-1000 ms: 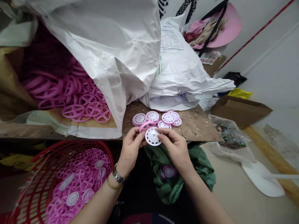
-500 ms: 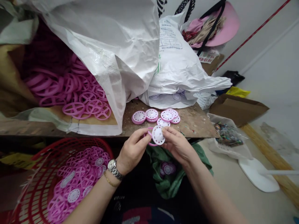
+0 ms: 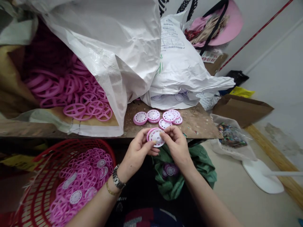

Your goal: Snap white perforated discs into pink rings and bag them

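Just in front of the bench edge, my left hand (image 3: 139,149) grips a pink plastic ring (image 3: 149,135) by its left side. A white disc (image 3: 156,138) with dark marks round its rim lies against the face of that ring, overlapping most of it. My right hand (image 3: 177,145) pinches the disc's right side, the thumb on its face. Whether the disc sits fully inside the ring, I cannot tell. Right behind the hands, several pink-rimmed white discs (image 3: 140,117) lie on the wooden bench (image 3: 196,121), some stacked or overlapping.
A red basket (image 3: 35,176) at lower left holds pink spoked rings and some white discs. An open sack of pink rings (image 3: 86,108) and a white sack (image 3: 180,63) stand on the bench. Below hangs green cloth (image 3: 201,164) with finished-looking discs. At right is a plastic tub (image 3: 232,135).
The white disc has moved left onto the pink ring, which was apart from it before. My left hand has turned, its thumb now over the disc's face.
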`<act>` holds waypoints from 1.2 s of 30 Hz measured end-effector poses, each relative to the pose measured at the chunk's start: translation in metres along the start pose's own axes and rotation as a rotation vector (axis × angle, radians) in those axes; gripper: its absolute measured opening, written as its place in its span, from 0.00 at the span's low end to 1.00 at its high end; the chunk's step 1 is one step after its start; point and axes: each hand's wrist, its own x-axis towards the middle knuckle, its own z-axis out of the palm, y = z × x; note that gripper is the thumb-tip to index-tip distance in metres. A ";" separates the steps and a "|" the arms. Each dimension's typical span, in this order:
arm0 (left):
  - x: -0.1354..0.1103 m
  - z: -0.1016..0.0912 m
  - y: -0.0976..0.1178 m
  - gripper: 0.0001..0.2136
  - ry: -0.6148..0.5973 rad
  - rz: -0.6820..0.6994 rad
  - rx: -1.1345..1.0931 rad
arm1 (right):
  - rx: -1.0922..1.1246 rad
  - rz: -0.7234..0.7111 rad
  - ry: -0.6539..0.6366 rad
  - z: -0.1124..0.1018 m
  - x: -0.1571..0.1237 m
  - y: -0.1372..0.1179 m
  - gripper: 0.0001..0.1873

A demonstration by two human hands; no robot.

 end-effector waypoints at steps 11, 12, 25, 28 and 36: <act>0.005 0.001 -0.010 0.19 0.079 0.010 -0.010 | -0.119 -0.004 -0.223 -0.005 -0.004 -0.005 0.12; 0.005 0.000 -0.010 0.18 0.079 0.017 -0.009 | -0.101 0.013 -0.243 -0.005 -0.003 -0.006 0.11; 0.001 -0.001 -0.007 0.08 0.081 0.218 0.207 | -0.129 -0.102 -0.190 0.001 -0.015 -0.014 0.07; 0.000 0.001 -0.011 0.08 0.092 0.237 0.240 | -0.224 -0.171 -0.121 0.003 -0.018 -0.010 0.06; 0.003 -0.003 -0.007 0.12 -0.002 0.148 0.312 | -0.169 -0.066 -0.138 0.001 -0.008 -0.004 0.07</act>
